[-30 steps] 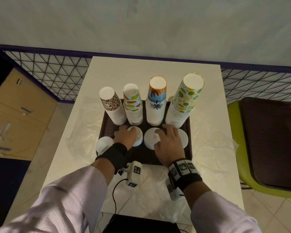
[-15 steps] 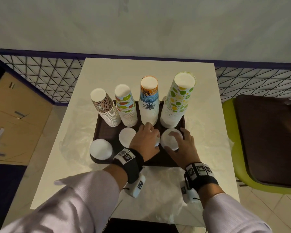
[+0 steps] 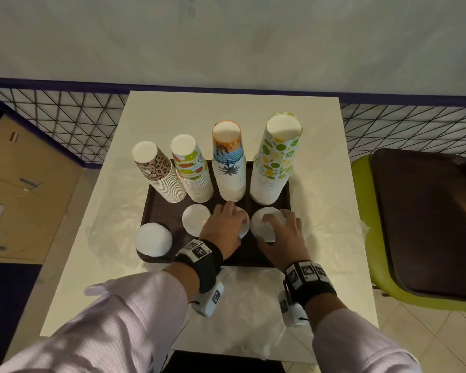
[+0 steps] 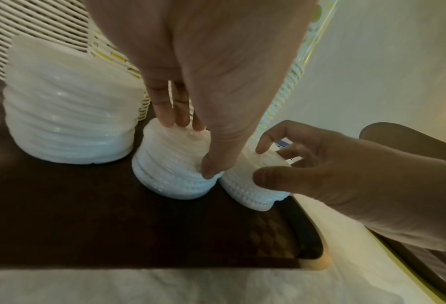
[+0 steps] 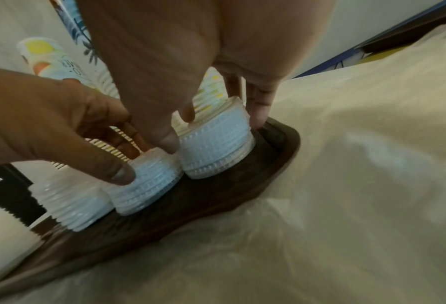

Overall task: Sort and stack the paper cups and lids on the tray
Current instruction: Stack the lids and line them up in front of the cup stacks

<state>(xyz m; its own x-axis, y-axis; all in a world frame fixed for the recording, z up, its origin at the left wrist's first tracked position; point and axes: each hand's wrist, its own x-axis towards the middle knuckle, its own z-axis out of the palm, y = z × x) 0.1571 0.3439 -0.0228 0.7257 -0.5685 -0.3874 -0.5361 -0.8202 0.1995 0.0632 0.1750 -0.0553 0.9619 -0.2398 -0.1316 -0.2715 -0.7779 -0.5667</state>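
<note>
A dark brown tray [image 3: 156,208] holds four upside-down cup stacks: leopard [image 3: 159,173], fruit [image 3: 191,168], palm [image 3: 229,162] and lime [image 3: 275,162]. In front of them stand four white lid stacks. The leftmost lid stack [image 3: 153,239] and the second [image 3: 195,218] stand free. My left hand [image 3: 226,219] grips the third lid stack [image 4: 174,172] between thumb and fingers from above. Beside it, my right hand [image 5: 214,129] grips the fourth lid stack [image 5: 216,148] near the tray's right rim. The two held stacks nearly touch.
The tray sits on a white table [image 3: 226,109] with crumpled clear plastic [image 3: 253,305] in front and at both sides. A green chair [image 3: 366,238] carrying another brown tray [image 3: 428,224] stands at the right. Wire mesh fencing [image 3: 65,117] runs behind; cardboard boxes [image 3: 24,184] are at the left.
My left hand moved right from the second lid stack to the third. My right hand shifted right onto the fourth stack and curled round it. Little has changed in the last half second.
</note>
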